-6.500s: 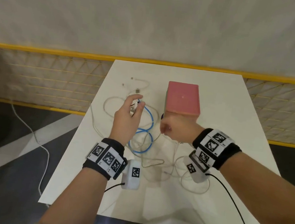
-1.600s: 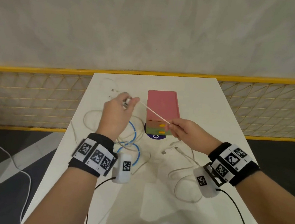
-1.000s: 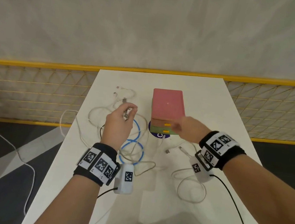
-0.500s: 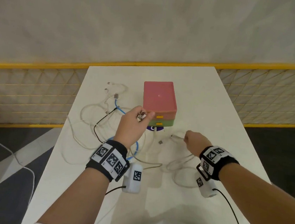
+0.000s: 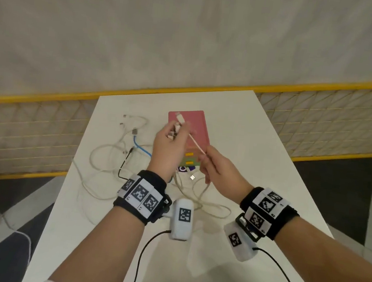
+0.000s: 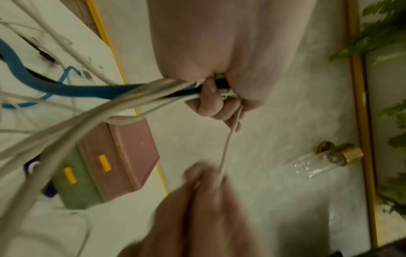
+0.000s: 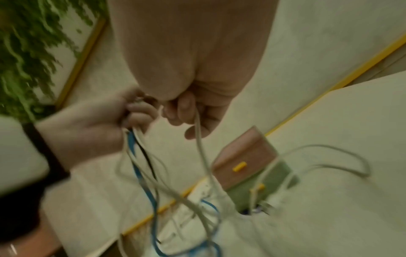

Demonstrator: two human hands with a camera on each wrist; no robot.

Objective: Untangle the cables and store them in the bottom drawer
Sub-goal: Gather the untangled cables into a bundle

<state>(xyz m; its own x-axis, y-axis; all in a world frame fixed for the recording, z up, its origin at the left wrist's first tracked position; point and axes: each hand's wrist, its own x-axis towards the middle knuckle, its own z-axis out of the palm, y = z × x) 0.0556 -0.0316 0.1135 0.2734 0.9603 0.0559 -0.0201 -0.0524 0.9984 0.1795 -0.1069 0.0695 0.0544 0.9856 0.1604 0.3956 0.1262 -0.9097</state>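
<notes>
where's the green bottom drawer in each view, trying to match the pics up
Head: green drawer at centre, mostly hidden between the two hands, under the pink drawer.
Left wrist: lower left, under the cables.
Right wrist: right of centre, low, with white cables crossing it.
Shared landmark: its yellow handle.

Half a second ago the right hand (image 5: 217, 172) was low over the surface at 3 o'clock of the left hand (image 5: 168, 149); now it is raised and pinches a white cable (image 5: 197, 145). That cable now runs taut up to the left hand, which has lifted its bundle of plugs before the pink drawer box (image 5: 195, 128).
</notes>
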